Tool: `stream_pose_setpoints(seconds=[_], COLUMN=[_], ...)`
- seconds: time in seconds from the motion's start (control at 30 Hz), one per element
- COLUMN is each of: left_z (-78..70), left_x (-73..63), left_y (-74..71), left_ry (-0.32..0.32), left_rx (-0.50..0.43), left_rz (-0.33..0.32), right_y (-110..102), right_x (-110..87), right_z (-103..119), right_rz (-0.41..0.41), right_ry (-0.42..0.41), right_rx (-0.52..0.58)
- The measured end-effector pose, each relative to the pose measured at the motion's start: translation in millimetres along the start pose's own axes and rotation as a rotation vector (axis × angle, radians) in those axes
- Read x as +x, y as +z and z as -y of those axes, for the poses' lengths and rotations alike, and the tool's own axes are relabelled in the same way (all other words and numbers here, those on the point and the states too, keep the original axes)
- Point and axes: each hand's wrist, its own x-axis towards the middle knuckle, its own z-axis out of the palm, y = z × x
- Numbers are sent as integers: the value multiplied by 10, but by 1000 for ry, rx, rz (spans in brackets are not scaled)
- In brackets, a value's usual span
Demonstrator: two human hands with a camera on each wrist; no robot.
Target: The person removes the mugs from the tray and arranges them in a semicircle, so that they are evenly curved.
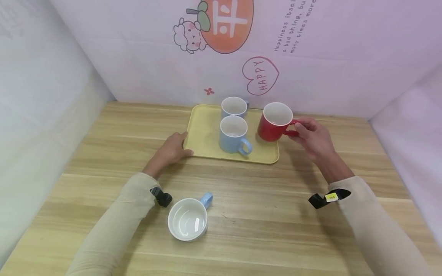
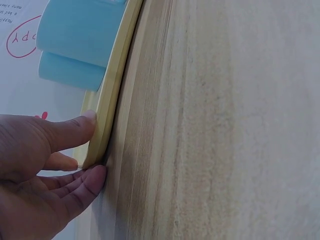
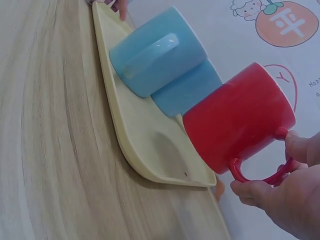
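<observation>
My right hand (image 1: 315,140) pinches the handle of a red mug (image 3: 237,120) between thumb and fingers. The mug, white inside, hangs close over the right end of a yellow tray (image 1: 203,132), its shadow falling on the tray. Two light blue mugs stand on that tray: the front blue mug (image 1: 232,140), handle toward the front right, and the rear blue mug (image 1: 226,109), partly hidden behind it. At the tray's left front corner, my left hand (image 2: 35,165) grips the edge, thumb on the rim and fingers against the outer side.
Nearer me on the wooden table (image 1: 241,237) stands another mug (image 1: 188,220), white inside with a light blue handle, beside my left forearm. A white printed cloth (image 1: 145,69) hangs right behind the tray, and white cloth walls flank both sides.
</observation>
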Motion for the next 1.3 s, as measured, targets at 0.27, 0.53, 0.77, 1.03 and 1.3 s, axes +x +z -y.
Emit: stream_pose_setpoints(seconds=[0.27, 0.53, 0.77, 1.03, 1.3], left_z=[2, 11, -4, -2, -7], left_x=[-9, -8, -2, 19, 10], left_y=[-10, -12, -10, 0, -5], left_ry=[16, 34, 17, 6, 7], left_rx=[-4, -2, -13, -20, -13], left_rz=[-1, -9, 0, -2, 3], right_y=[-70, -107, -178, -267, -299], right_x=[-105, -188, -307, -450, -567], right_z=[47, 53, 90, 136, 152], right_rz=[7, 26, 75, 152, 264], right_ry=[3, -21, -67, -85, -112], right_rx=[-110, -73, -8, 36, 107])
